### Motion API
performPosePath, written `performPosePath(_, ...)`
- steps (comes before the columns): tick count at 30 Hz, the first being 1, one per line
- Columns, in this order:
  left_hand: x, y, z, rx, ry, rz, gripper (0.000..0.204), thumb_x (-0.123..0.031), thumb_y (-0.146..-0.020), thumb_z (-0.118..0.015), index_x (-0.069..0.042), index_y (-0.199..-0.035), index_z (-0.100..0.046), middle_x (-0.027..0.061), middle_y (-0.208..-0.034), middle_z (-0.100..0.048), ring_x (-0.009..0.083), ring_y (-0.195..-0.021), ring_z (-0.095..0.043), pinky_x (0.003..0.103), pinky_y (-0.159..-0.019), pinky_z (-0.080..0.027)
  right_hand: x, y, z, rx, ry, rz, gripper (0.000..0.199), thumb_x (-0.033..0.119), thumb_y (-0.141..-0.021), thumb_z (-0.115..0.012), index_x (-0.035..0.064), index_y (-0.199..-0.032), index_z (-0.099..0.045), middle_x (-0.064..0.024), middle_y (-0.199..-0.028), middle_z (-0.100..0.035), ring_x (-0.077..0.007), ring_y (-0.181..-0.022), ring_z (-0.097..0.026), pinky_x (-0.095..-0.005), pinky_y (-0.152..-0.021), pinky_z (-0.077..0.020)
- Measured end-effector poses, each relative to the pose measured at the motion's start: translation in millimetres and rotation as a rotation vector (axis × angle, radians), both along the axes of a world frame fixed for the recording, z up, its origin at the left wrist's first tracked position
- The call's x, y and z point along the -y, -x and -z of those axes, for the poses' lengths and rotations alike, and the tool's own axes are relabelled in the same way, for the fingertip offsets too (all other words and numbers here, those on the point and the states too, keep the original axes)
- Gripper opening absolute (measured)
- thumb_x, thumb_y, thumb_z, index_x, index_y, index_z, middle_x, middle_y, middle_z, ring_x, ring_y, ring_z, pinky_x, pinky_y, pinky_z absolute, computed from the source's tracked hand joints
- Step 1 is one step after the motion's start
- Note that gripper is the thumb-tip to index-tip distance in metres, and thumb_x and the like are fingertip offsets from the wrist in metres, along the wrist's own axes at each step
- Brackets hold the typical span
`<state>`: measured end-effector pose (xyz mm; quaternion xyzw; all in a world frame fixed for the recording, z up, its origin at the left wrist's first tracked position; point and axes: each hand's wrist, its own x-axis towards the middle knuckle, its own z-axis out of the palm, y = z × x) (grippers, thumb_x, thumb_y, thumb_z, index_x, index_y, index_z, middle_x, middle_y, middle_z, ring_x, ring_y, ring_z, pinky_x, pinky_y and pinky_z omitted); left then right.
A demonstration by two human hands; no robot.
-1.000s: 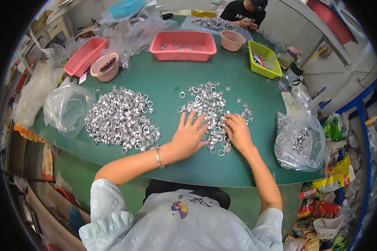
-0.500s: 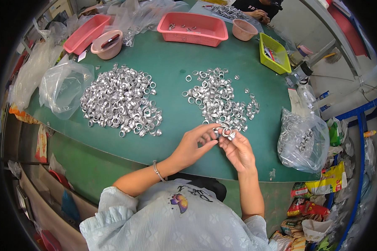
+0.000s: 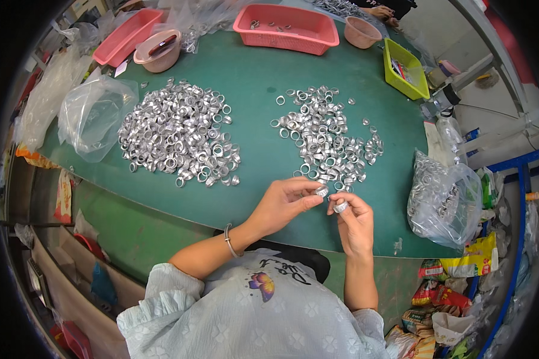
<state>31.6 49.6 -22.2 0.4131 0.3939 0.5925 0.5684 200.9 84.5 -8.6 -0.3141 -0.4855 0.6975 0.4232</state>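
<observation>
Over the near edge of the green table [image 3: 254, 119], my left hand [image 3: 284, 206] is closed, pinching a silver metal ring [image 3: 321, 191] between thumb and fingers. Just to its right, my right hand [image 3: 354, 227] has its fingers bent around another silver ring [image 3: 341, 207]. A small gap separates the two hands. Directly beyond them lies a loose pile of silver rings [image 3: 323, 128], with a few strays at its sides. A larger, denser ring pile [image 3: 176, 134] is to the left.
A clear bag of rings [image 3: 440, 200] sits at the right edge. Pink baskets [image 3: 284, 39], small pink bowls [image 3: 362, 33] and a yellow-green basket [image 3: 404, 72] line the far side. Empty plastic bags [image 3: 93, 116] lie left. Another person's hand [image 3: 380, 12] shows at the back.
My hands were together at the rings and have drawn slightly apart, each with a ring. The view has shifted a little, so the table contents appear farther right and higher.
</observation>
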Motion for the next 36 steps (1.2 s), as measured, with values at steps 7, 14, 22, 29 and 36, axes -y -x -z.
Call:
performPosePath(7, 8, 8, -18, -0.319, -0.102, 0.104, 0.029, -0.002, -0.079, -0.063, 0.001, -0.108, -0.060, 0.0031, -0.087, -0.054, 0.0082, -0.074, -0.051, 0.023, -0.068, -0.045, 5, 6, -10, 0.269, -0.404, 0.053, 0.017, -0.004, -0.077, -0.062, -0.0037, -0.094, -0.062, -0.0067, -0.082, -0.060, -0.0120, -0.074, -0.054, -0.0235, -0.068, -0.0426)
performPosePath(14, 9, 6, -22, -0.160, -0.116, 0.140, 0.029, 0.001, -0.082, -0.058, 0.001, -0.110, -0.057, 0.0044, -0.094, -0.055, 0.0106, -0.082, -0.053, 0.024, -0.072, -0.045, 9, 4, -8, 0.317, -0.514, 0.067, 0.015, -0.006, -0.074, -0.063, -0.0034, -0.088, -0.062, -0.0075, -0.078, -0.061, -0.0138, -0.073, -0.055, -0.0238, -0.067, -0.0430)
performPosePath(22, 6, 7, -13, 0.244, 0.076, 0.238, 0.031, -0.006, -0.085, -0.056, 0.000, -0.115, -0.052, 0.0071, -0.108, -0.055, 0.0117, -0.093, -0.052, 0.025, -0.076, -0.045, 11, -4, -4, 0.176, -0.183, 0.194, 0.009, -0.003, -0.081, -0.061, -0.0027, -0.089, -0.058, -0.0026, -0.079, -0.058, -0.0056, -0.072, -0.051, -0.0184, -0.063, -0.0402)
performPosePath(29, 14, -13, -2, 0.188, 0.284, 0.317, 0.030, -0.014, -0.085, -0.060, -0.002, -0.112, -0.054, 0.0017, -0.099, -0.055, 0.0071, -0.088, -0.050, 0.020, -0.076, -0.041, 14, 2, 0, 0.410, -0.508, 0.379, 0.010, -0.005, -0.077, -0.063, -0.0021, -0.085, -0.058, -0.0046, -0.076, -0.057, -0.0104, -0.067, -0.052, -0.0219, -0.061, -0.0412)
performPosePath(36, 13, -21, -4, 0.123, 0.161, 0.169, 0.027, -0.004, -0.082, -0.062, 0.000, -0.109, -0.057, -0.0033, -0.089, -0.054, 0.0025, -0.074, -0.043, 0.017, -0.069, -0.039, 15, 5, 3, 0.545, -0.962, 0.370, 0.020, -0.012, -0.069, -0.059, -0.0038, -0.087, -0.059, -0.0131, -0.080, -0.058, -0.0248, -0.071, -0.055, -0.0316, -0.061, -0.0446)
